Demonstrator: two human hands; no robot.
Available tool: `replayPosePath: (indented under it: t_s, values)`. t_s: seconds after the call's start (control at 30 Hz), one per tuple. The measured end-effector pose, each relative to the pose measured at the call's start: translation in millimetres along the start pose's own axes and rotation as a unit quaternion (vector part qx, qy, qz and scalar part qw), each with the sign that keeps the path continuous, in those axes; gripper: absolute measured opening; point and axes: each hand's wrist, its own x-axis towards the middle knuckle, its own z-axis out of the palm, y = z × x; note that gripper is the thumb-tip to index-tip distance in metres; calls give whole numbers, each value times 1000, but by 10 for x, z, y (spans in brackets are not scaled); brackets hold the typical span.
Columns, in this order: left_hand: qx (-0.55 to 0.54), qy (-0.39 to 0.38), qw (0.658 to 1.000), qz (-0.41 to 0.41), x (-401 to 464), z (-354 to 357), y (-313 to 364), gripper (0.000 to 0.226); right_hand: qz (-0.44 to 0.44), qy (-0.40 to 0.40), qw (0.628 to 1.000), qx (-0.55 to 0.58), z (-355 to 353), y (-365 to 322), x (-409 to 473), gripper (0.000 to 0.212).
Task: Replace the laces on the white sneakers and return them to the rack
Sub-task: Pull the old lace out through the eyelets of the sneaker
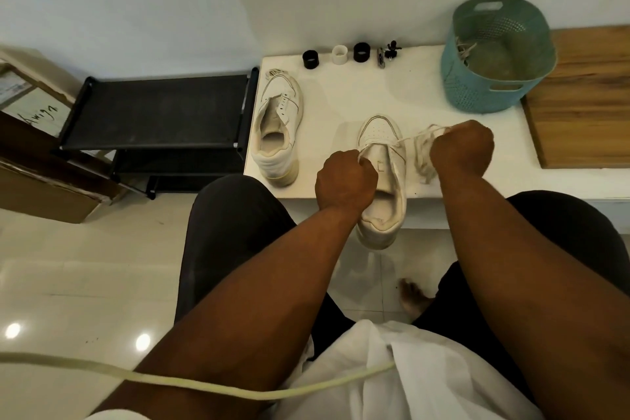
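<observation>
Closest in: thick cream cord (204,385), soft and round, draped across the forearms near the camera. White crinkly fabric (392,368) bunched on the lap, dark trousers either side.

Next, sneaker being laced (383,181), smooth white leather, perforated toe cap, heel hanging off the front edge of the white bench (341,95), toe pointing at the wall. Left hand (346,181) balled into a fist on the left side of that sneaker, gripping one flat white lace (405,138) end. Right hand (462,147) also a tight fist, just right of the sneaker, pinching the other end with loose lace bunched below it. Lace stretched taut across the front eyelets between both fists.

Left of that sneaker, second sneaker (278,133), chunky padded heel, no lace visible, sitting fully on the bench.

Further left, off the bench end, black shoe rack (160,112), mesh-looking shelves on a metal frame. Cardboard box (37,147) beyond the rack.

Far back from the laced sneaker: two black rings (310,59), one white ring (340,54), small dark clip things too tiny to make out. Back right, teal plastic basket (494,54), perforated walls, oval, some lace inside. Wooden board (586,95) right of the basket, visible grain.
</observation>
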Motion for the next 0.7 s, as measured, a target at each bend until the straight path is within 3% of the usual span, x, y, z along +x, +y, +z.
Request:
replayPosePath:
  t_s: [0.07, 0.17, 0.23, 0.3, 0.37, 0.43, 0.5, 0.6, 0.7]
  values:
    - [-5, -8, 1000, -14, 7, -14, 5, 26, 44, -17, 999, 15, -93, 19, 79, 19]
    - [-24, -23, 999, -35, -14, -42, 48, 24, -2, -98, 995, 1, -85, -69, -63, 24]
    - [-25, -32, 999, -35, -43, -109, 89, 26, -25, -138, 990, 14, -28, -119, -209, 38]
    - [-16, -77, 996, -52, -55, -220, 88, 40, -38, -146, 988, -17, 12, -133, -315, 48]
    - [19, -148, 986, -80, -22, -330, 63, 51, -81, -133, 987, -40, -27, -171, -374, 45]
    - [38, -211, 971, -102, 35, -428, 28, 40, -122, -153, 980, -34, -116, -246, -388, 37]
    - [10, -249, 962, -115, 65, -489, 36, 28, -137, -250, 956, -65, -203, -336, -380, 36]
    - [15, -219, 972, -89, 124, -491, 52, 19, -127, -376, 913, -94, -265, -385, -399, 37]
    - [51, -144, 987, -43, 196, -454, 44, 20, -223, -318, 913, -125, -236, -384, -437, 47]
